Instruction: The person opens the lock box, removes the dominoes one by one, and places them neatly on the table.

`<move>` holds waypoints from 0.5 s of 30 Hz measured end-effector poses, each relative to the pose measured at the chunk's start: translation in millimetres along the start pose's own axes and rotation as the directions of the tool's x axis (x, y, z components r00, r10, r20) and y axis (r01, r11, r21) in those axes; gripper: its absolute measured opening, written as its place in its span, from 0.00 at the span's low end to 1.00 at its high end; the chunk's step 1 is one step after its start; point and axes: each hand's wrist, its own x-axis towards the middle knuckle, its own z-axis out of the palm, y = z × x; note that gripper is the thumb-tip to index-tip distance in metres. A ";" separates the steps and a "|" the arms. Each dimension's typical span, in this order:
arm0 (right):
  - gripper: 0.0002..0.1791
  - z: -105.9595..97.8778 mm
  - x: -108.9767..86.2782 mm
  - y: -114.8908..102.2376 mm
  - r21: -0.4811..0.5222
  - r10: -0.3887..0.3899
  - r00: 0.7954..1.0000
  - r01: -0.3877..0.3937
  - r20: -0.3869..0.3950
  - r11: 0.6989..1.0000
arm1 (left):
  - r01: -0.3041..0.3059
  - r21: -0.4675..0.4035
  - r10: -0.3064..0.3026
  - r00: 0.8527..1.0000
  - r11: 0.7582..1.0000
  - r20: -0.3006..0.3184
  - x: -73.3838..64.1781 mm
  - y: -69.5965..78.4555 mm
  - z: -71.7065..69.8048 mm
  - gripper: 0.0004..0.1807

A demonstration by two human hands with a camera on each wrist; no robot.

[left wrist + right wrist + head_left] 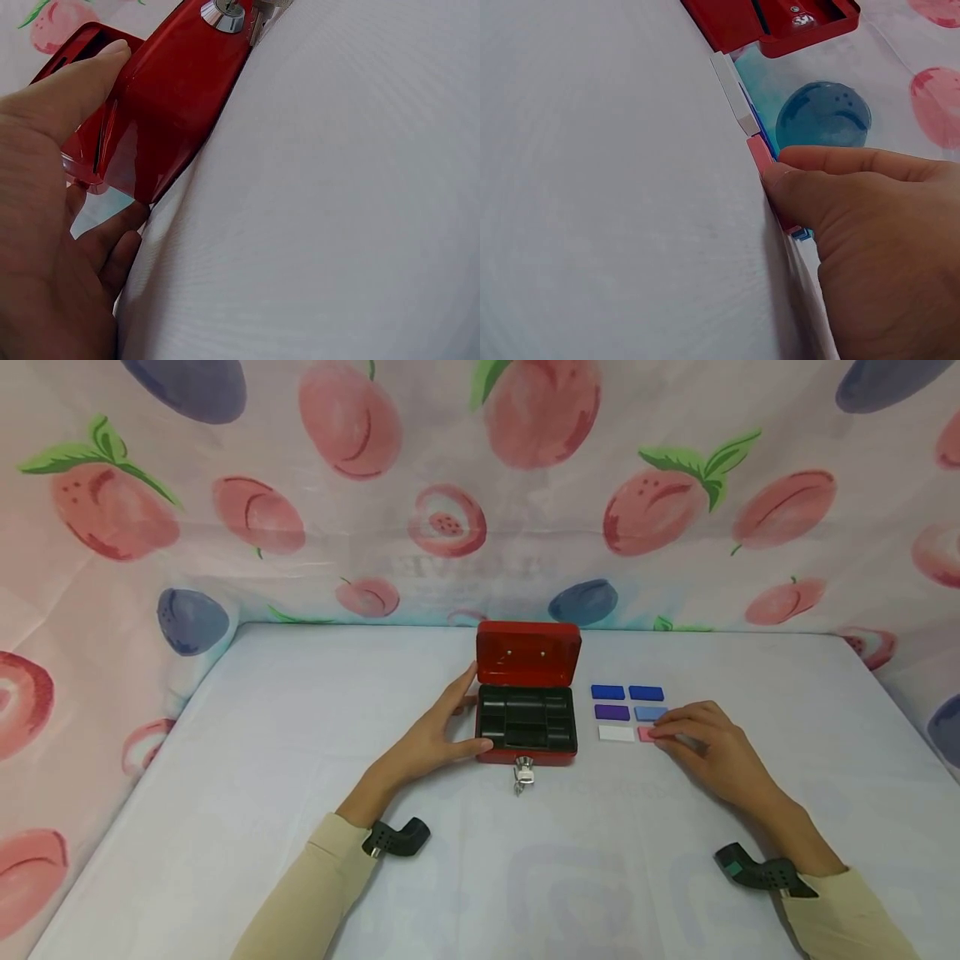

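An open red cash box (527, 758) with a black compartment tray (527, 714) stands mid-table, its lid (528, 653) raised at the back. My left hand (431, 731) grips its left side, thumb on the front corner of the rim and fingers lower along the side wall, as the left wrist view shows. Keys (519, 785) hang from the front lock (223, 13). To the right of the box, my right hand (712, 756) pinches a pink block (760, 154) at the tabletop between thumb and fingers. The hand covers part of that block.
Beside the pink block lies a white block (616, 733). Behind them are a purple block (612, 712), a light blue block (649, 713) and two dark blue blocks (608, 692), all in neat rows. A fruit-printed cloth (450, 568) hangs behind the white table (337, 693).
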 end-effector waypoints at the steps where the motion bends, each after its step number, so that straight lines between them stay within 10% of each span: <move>1: 0.16 0.1 0.0 0.3 0.005 0.003 1.000 -0.003 -0.003 1.000 | -0.002 0.001 0.002 1.000 1.000 0.000 0.0 -0.2 0.0 0.52; 15: 0.21 -18.3 -1.4 -8.3 -0.023 0.140 0.986 -0.139 0.092 0.990 | 0.020 0.052 -0.019 1.000 0.998 -0.016 0.1 -0.1 4.5 0.47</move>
